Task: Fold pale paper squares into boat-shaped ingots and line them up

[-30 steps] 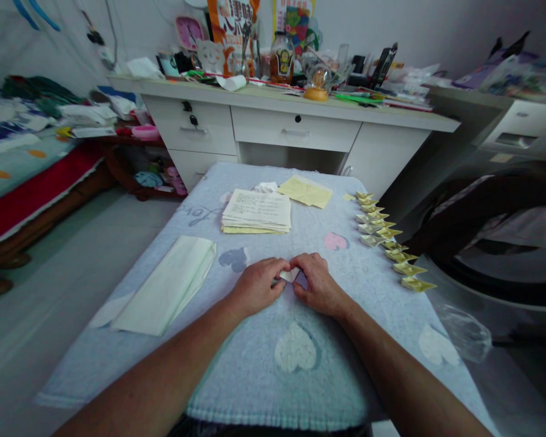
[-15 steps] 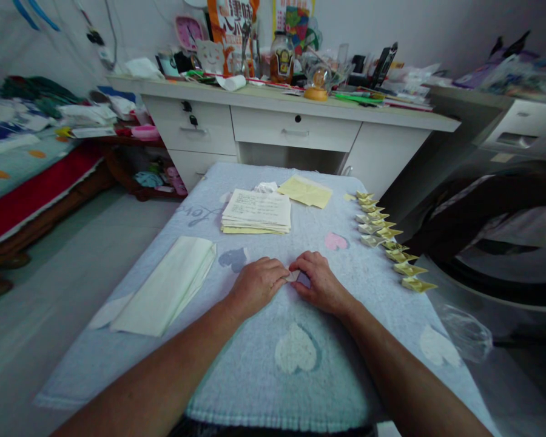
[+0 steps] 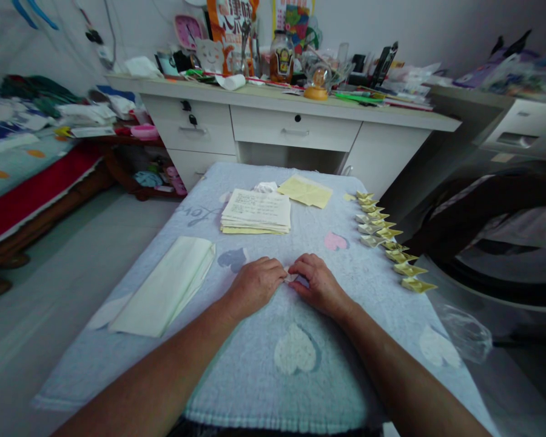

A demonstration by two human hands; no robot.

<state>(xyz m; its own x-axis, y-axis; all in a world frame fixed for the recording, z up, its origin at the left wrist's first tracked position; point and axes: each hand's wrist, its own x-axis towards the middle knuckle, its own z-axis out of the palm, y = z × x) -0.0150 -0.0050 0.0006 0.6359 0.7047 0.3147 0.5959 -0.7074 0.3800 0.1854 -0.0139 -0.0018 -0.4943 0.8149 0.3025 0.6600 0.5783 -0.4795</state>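
Between my fingertips is a small folded piece of pale paper [image 3: 290, 278], mostly covered by the fingers. My left hand [image 3: 260, 282] pinches its left end, fingers curled and close to the cloth. Thumb and fingers of my right hand [image 3: 316, 280] close on its right side. To the right, several folded paper boats [image 3: 407, 269] stand in a slanting line, yellowish and whitish. Beyond my hands lies a stack of paper sheets [image 3: 257, 209] with handwriting on the top one. A yellow sheet [image 3: 306, 191] rests behind it, beside a crumpled white paper [image 3: 266, 187].
A light blue cloth with heart prints [image 3: 236, 376] covers the table. A long folded pale cloth or paper [image 3: 166, 285] lies at the left. Behind stands a white desk [image 3: 295, 130] crowded with a jar [image 3: 282, 57] and other items. A washing machine [image 3: 519, 139] is at the right.
My right hand's fingers have shifted slightly down and left on the small folded paper. Less of the paper shows between the hands; everything else stays in place.
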